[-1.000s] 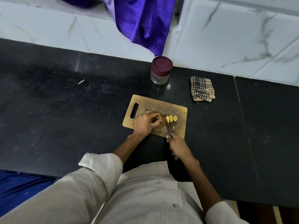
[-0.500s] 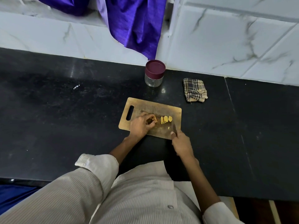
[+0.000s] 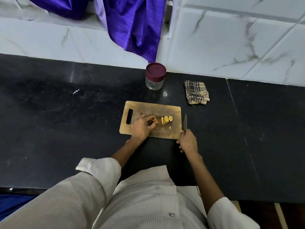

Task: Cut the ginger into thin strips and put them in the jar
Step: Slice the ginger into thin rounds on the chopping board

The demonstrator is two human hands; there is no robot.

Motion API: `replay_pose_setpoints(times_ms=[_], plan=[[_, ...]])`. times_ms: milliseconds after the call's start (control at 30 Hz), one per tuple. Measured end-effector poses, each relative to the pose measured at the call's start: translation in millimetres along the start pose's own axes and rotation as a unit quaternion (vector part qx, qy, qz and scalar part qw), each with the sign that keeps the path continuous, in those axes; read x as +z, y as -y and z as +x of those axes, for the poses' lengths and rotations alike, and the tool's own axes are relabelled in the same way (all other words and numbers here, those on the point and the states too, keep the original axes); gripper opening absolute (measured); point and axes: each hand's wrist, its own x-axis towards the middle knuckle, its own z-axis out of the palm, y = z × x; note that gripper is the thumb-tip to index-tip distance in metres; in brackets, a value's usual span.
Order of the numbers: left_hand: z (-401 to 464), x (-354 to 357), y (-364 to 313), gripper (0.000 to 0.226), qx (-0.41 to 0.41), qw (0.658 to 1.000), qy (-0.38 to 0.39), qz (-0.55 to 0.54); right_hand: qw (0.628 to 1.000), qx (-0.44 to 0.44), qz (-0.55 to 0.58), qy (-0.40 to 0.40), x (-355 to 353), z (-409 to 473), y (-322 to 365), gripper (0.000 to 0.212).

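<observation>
A wooden cutting board [image 3: 158, 108] lies on the black counter. On it my left hand [image 3: 142, 126] pinches the uncut end of the ginger piece [image 3: 154, 120]. Several yellow ginger slices [image 3: 166, 119] lie just right of it. My right hand [image 3: 188, 140] grips the knife [image 3: 185, 121] by its handle, off the board's right edge, blade pointing away from me. A glass jar [image 3: 155, 76] with a maroon lid on stands behind the board near the wall.
A folded checked cloth [image 3: 196, 92] lies right of the jar. Purple fabric [image 3: 132, 25] hangs down the marble wall above the jar. The black counter [image 3: 66, 123] stretches wide to the left and right.
My right hand has drawn the knife away from the slices to the right, off the board. My left hand stays on the ginger piece.
</observation>
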Motion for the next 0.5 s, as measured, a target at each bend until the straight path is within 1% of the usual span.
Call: replay_pose_setpoints(times_ms=[133,267,500], plan=[[2.4,-2.9,-1.4,0.035,-0.011,1.0,-0.002,-0.003,1.0,0.003,0.004,0.012,-5.4,5.8,4.7,0.03],[1.6,-3.2,-1.0,0.035,0.0,1.0,-0.002,-0.013,0.999,-0.007,-0.011,0.037,-10.1,6.9,5.3,0.031],[2.0,-3.1,-1.2,0.035,0.004,1.0,-0.004,-0.008,0.999,-0.02,-0.039,0.027,-2.9,0.1,-1.1,0.031]])
